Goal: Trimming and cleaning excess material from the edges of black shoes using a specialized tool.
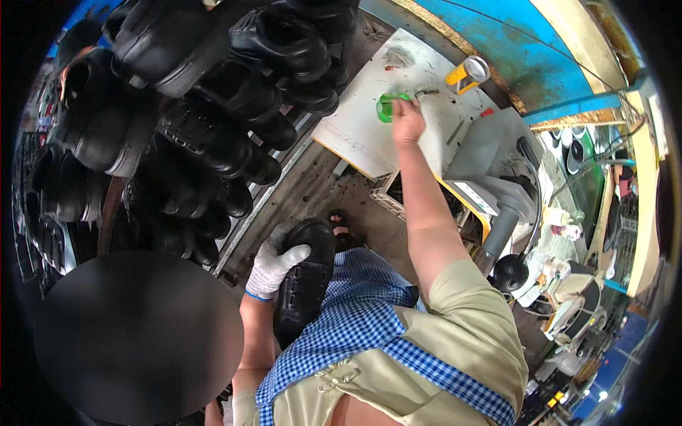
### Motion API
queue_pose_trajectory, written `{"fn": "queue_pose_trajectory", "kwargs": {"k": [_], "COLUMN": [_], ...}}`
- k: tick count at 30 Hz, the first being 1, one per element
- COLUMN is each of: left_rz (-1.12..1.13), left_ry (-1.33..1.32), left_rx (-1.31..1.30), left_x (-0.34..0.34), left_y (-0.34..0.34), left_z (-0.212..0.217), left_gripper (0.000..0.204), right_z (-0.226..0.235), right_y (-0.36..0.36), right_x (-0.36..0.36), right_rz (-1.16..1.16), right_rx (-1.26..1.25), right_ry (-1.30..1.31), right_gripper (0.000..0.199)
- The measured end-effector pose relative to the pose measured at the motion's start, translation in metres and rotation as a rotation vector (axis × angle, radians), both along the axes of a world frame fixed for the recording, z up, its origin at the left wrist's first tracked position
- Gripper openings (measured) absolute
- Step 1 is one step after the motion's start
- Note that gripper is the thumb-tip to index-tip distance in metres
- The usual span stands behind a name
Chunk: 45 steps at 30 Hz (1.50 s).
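Note:
My left hand point(273, 270), in a whitish knit glove with a blue cuff edge, grips a black shoe point(307, 284) beside my lap. Its thumb lies across the shoe, which has slot-like bars and is held lengthwise toward me. My bare right hand point(408, 122) reaches out over the white worktable point(355, 135). The fingers are bent together at the edge of a green, round, see-through container point(384, 108). Whatever they pinch is too small or hidden to make out.
Black shoes point(213, 92) fill a rack on the left. A yellow-and-white can point(467, 74) stands at the table's far side. Right of my arm is a grey machine point(494, 153), with a black ball knob point(510, 272) nearer me. A blurred dark round patch covers the lower left.

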<state>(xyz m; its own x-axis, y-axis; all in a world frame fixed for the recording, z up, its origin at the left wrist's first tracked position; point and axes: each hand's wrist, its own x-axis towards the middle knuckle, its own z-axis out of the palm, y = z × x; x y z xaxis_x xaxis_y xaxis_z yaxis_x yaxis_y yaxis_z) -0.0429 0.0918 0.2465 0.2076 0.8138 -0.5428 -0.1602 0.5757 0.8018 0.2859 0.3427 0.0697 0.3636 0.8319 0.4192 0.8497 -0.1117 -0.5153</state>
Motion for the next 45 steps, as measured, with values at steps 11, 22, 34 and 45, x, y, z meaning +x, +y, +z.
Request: {"fn": "queue_pose_trajectory", "kwargs": {"k": [11, 22, 34, 45], "left_rz": [0.173, 0.198, 0.362, 0.375], "left_ry": [0.133, 0.332, 0.311, 0.238], "left_rx": [0.215, 0.287, 0.259, 0.252], "left_x": [-0.04, -0.046, -0.05, -0.046], "left_y": [0.0, -0.026, -0.054, -0.051], "left_z": [0.045, 0.08, 0.082, 0.086], "left_gripper": [0.062, 0.069, 0.068, 0.069], "right_z": [0.043, 0.201, 0.195, 0.089], "right_y": [-0.025, -0.125, -0.145, -0.048], "right_x": [0.034, -0.145, -0.182, -0.029], "right_rz": [-0.215, 0.833, 1.199, -0.038], "right_rx": [0.103, -0.649, -0.403, 0.197], "right_ry": [1.497, 1.785, 1.391, 1.251], "right_gripper": [0.018, 0.017, 0.014, 0.013]}}
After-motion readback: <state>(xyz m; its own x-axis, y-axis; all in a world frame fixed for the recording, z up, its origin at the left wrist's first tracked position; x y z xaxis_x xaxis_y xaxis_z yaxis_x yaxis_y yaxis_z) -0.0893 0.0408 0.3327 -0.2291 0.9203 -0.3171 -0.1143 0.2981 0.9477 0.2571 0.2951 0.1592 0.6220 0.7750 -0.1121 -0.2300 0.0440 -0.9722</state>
